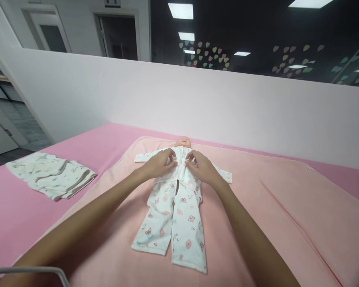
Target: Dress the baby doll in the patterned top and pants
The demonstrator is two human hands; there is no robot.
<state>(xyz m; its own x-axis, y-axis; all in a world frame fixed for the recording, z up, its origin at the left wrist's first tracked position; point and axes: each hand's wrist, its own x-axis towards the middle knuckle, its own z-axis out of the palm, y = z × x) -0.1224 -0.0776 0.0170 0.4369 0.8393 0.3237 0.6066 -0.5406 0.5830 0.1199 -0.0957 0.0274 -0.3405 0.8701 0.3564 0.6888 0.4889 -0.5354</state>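
Observation:
A baby doll [184, 141] lies on its back, dressed in a white long-sleeved baby top [181, 171] and patterned baby pants [182, 223] with small pink animal prints. My left hand [164, 163] is at one side of the top's front, its curled fingertips on the cloth at the chest. Opposite it, my right hand [199, 165] pinches the other side of the front, close to the middle. Small fastenings seem to run down between the hands, too small to make out. The sleeves spread out sideways, and the pant legs point toward me.
Under the doll lies a peach blanket [242, 207] with a long crease at the right. It covers part of a pink padded surface [113, 137]. Folded white printed cloth [54, 175] rests at the left. A white wall [197, 99] stands behind. A grey cable [32, 270] shows at the lower left.

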